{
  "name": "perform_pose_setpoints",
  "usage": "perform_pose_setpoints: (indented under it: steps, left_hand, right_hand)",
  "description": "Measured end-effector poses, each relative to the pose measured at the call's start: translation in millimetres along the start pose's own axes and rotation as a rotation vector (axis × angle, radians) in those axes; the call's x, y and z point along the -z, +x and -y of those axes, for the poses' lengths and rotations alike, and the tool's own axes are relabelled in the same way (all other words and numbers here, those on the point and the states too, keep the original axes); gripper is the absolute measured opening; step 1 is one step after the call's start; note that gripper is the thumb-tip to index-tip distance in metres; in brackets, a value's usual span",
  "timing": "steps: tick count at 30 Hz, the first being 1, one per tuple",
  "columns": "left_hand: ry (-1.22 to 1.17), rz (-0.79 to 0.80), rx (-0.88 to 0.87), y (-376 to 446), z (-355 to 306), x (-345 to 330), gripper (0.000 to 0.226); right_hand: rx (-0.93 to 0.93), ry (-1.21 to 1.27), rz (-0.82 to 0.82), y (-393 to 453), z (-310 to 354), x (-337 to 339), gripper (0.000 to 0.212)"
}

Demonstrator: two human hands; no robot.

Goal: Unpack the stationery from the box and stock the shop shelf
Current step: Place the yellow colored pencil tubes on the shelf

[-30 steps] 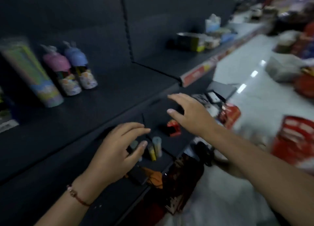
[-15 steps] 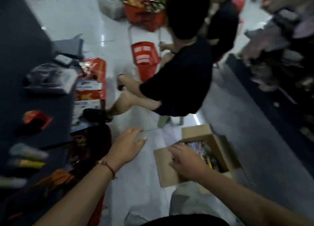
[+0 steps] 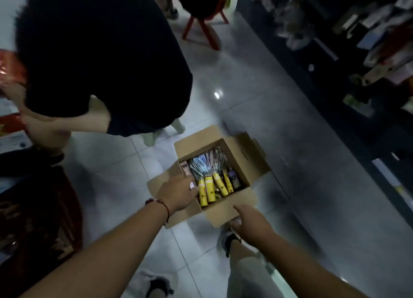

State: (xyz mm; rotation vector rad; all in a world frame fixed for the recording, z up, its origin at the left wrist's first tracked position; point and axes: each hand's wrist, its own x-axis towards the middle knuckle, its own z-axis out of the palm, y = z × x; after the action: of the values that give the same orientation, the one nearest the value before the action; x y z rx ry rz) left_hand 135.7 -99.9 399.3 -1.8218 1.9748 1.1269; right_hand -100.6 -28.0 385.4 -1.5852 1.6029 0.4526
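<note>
Below both outstretched arms, an open cardboard box (image 3: 243, 161) is sitting on the pale tiled floor (image 3: 257, 100), flaps folded outward. The left hand (image 3: 178, 191), a red cord bracelet (image 3: 159, 205) at its wrist, is reaching over the near-left flap with its fingertips touching the leftmost of several yellow tubes (image 3: 211, 189) lying side by side inside; whether it is pinching that tube I cannot tell. Beyond the tubes, a bundle of pens (image 3: 205, 164) is fanning out. The right hand (image 3: 251, 222) is hovering loosely curled, holding nothing, over the near flap. Beyond the left hand, a person in dark clothes (image 3: 100, 58) is bending forward.
</note>
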Motion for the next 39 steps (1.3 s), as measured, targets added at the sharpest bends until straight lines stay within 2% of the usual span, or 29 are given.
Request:
perform_pose_setpoints:
  steps: [3, 6, 9, 14, 18, 21, 26, 30, 35, 39]
  left_hand:
    - [-0.039, 0.077, 0.042, 78.2, -22.4, -50.2, 0.04]
    - [-0.107, 0.127, 0.1, 150.3, -28.7, -105.1, 0.044]
    - [-0.181, 0.125, 0.14, 220.3, -11.7, -175.6, 0.043]
    - [-0.222, 0.179, 0.255, 315.9, 51.5, -311.9, 0.04]
    - [-0.313, 0.139, 0.396, 372.0, 96.1, -406.1, 0.042]
    - [-0.342, 0.095, 0.429, 403.8, 110.8, -456.2, 0.037]
    - [-0.127, -0.028, 0.569, 433.0, 96.3, -478.4, 0.055]
    - [-0.132, -0.032, 0.588, 451.5, 96.1, -481.6, 0.04]
    - [-0.398, 0.019, 0.656, 455.2, 88.4, -471.3, 0.032]
    - [-0.87, 0.022, 0.605, 422.8, 81.5, -439.3, 0.04]
  right_hand:
    - [-0.011, 0.059, 0.041, 78.4, -39.6, 16.3, 0.063]
    - [-0.003, 0.065, 0.002, 165.4, -69.4, 25.0, 0.059]
    - [0.026, 0.032, -0.002, 263.9, -100.2, 2.5, 0.049]
    - [0.065, 0.043, 0.033, 403.6, -148.0, -93.5, 0.051]
    - [0.072, 0.1, 0.059, 488.7, -165.7, -177.5, 0.051]
    - [0.061, 0.047, 0.038, 542.5, -167.9, -229.6, 0.051]
    - [-0.112, -0.011, -0.083, 586.5, -161.3, -263.7, 0.047]
    - [-0.07, -0.028, -0.121, 585.4, -165.2, -257.9, 0.044]
    - [0.073, 0.135, -0.167, 551.9, -167.7, -226.6, 0.044]
    - [0.105, 0.423, -0.255, 511.5, -167.2, -183.3, 0.03]
